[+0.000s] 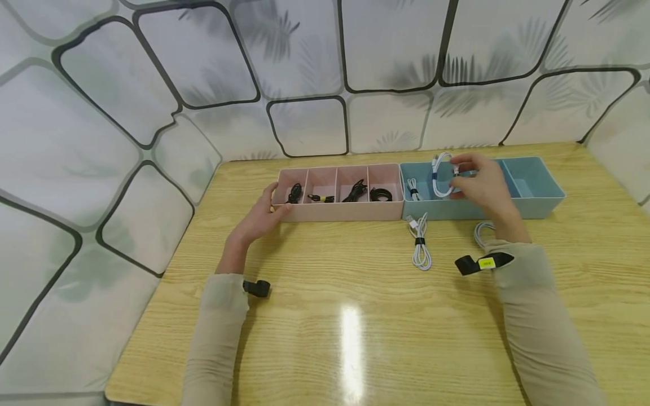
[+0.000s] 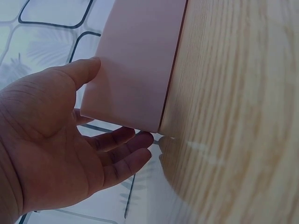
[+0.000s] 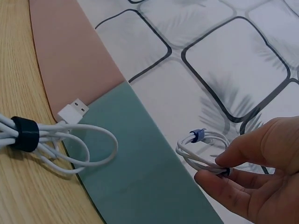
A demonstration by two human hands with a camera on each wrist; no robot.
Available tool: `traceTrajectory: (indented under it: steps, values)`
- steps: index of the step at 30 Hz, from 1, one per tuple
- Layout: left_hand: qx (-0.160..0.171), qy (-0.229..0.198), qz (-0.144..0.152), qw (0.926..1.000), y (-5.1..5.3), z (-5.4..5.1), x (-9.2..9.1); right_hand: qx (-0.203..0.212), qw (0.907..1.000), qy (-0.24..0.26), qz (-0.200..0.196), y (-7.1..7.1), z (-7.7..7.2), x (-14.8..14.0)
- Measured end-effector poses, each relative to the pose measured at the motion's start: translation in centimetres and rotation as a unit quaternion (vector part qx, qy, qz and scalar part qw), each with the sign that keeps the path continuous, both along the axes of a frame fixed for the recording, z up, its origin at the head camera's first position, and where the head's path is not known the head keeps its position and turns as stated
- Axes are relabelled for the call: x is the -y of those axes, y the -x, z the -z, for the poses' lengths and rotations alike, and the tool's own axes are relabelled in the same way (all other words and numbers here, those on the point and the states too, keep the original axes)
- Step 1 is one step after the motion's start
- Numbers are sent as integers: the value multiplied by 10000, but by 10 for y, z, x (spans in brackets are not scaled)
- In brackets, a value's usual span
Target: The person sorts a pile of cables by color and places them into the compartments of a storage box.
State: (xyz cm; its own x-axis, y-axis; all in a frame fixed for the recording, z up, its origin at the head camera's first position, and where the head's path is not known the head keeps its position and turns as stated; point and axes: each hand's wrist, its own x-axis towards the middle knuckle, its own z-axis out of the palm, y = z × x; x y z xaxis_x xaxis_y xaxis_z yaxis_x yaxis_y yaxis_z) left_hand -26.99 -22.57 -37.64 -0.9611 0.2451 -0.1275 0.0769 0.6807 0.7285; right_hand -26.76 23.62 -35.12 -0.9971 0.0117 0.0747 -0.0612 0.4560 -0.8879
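Note:
My right hand point(image 1: 482, 183) pinches a coiled white cable point(image 1: 435, 179) with dark blue ties between thumb and fingers, over the blue divided box point(image 1: 442, 211). In the right wrist view the coil point(image 3: 194, 161) hangs above that box's rim. At the left end of the pink divided box point(image 1: 340, 212), my left hand point(image 1: 259, 219) holds the corner. Its thumb lies against the front wall and its fingers are at the end wall, seen in the left wrist view beside the pink wall point(image 2: 135, 60). Another tied white cable point(image 1: 413, 190) lies in the blue box's left compartment.
Black cables, among them a coil point(image 1: 381, 194), occupy the pink box's compartments. A white USB cable with a black tie point(image 1: 420, 242) lies on the wooden table point(image 1: 304, 338) before the blue box. Another white cable point(image 1: 482, 232) is partly hidden by my right wrist. A patterned wall point(image 1: 310, 127) stands behind.

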Motion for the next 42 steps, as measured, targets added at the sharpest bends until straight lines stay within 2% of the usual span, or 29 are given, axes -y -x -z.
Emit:
traceTrajectory:
  steps: [9,42]
  values:
    - [-33,23,25,10000,-1,-1,0,9,9996,47,284,3,1,-11]
    - [-25,9,18,10000,-1,0,-1,166,9995,-235,153,5,8,-16]
